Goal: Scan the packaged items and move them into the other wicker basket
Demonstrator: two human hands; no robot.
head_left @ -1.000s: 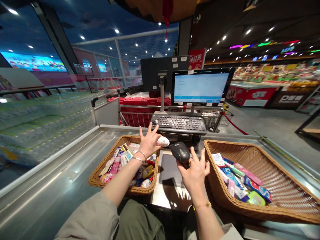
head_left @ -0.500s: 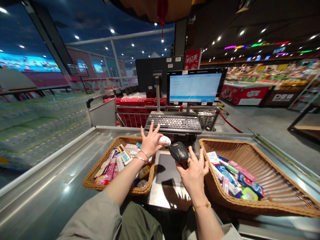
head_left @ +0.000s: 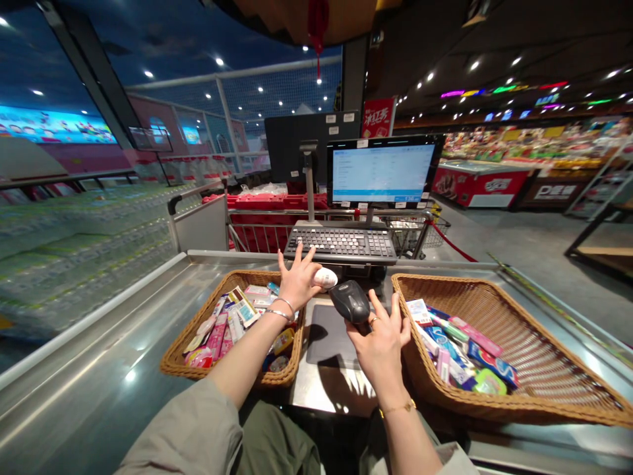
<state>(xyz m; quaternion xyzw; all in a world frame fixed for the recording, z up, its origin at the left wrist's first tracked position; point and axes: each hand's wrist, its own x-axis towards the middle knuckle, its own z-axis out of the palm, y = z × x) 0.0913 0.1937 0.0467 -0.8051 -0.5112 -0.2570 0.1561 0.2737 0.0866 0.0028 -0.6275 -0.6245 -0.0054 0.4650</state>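
Note:
My left hand [head_left: 298, 285] pinches a small white rounded item [head_left: 325, 278] with printing on its face, between thumb and forefinger; its kind I cannot make out. The other fingers spread toward the keyboard. In my right hand [head_left: 382, 336] is a black barcode scanner [head_left: 350, 301], its head close to the white item, with a small gap between them. The scanner's handle is mostly hidden by the hand. Under my left forearm stands a wicker basket [head_left: 171, 364] of small packaged goods. Right of my right hand is a larger wicker basket [head_left: 558, 359] with several boxes and packets at its left end.
A keyboard [head_left: 341, 241] and a lit monitor [head_left: 380, 173] stand beyond my hands, with a metal shopping cart [head_left: 257, 234] behind. A dark pad [head_left: 329, 336] lies on the metal counter [head_left: 123, 330] between the baskets. Stacked bottle packs [head_left: 84, 237] are at the left.
My hands keep the same hold on the white item and the scanner. The whole view has shifted slightly, and the scanner sits almost unchanged beside the item.

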